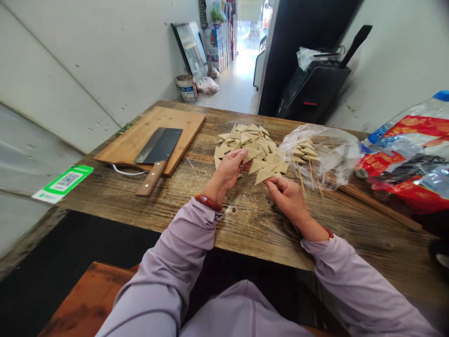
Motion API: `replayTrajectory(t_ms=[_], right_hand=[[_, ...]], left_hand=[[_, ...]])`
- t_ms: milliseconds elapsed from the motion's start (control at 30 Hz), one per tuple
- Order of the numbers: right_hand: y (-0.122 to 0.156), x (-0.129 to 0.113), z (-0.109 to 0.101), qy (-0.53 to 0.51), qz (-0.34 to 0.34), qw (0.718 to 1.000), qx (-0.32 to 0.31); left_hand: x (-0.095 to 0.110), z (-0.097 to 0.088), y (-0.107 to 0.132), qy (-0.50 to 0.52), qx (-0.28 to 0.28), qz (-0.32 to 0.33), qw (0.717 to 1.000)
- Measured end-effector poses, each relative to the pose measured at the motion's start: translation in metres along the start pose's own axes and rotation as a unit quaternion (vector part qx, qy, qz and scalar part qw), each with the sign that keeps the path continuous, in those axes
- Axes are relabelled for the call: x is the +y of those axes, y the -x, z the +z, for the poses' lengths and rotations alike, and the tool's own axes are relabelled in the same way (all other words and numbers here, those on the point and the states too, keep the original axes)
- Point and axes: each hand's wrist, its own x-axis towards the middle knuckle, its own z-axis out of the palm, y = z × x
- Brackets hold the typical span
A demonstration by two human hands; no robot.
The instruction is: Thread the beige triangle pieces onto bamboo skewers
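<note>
A heap of tan triangular tofu pieces (247, 140) lies on the wooden table (245, 220). My left hand (229, 169) rests at the heap's near edge, fingers curled on one triangle. My right hand (286, 194) pinches another triangular piece (264, 175) by its lower edge, and a thin skewer seems to run through its fingers. To the right, a clear plastic bag (326, 152) holds several triangles threaded on bamboo skewers (310, 173).
A wooden cutting board (140, 135) with a cleaver (157, 152) lies at the left. Packaged goods and a plastic bottle (410, 150) crowd the right end. Loose skewers (379, 203) lie along the table. A wooden bench (84, 299) stands below.
</note>
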Motion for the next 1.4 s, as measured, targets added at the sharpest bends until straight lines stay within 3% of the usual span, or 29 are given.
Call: replayTrajectory(t_ms=[333, 600, 1400], right_hand=[[0.001, -0.001, 0.001, -0.009, -0.001, 1.0, -0.025], [0.003, 0.002, 0.003, 0.03, -0.029, 0.999, -0.009], [0.001, 0.0, 0.009, 0.069, -0.048, 0.996, 0.017]], left_hand=[[-0.004, 0.001, 0.001, -0.021, -0.007, 0.033, 0.999], [-0.008, -0.001, -0.003, -0.005, 0.022, 0.051, 0.998], [-0.01, 0.001, -0.003, -0.009, 0.019, 0.072, 0.997]])
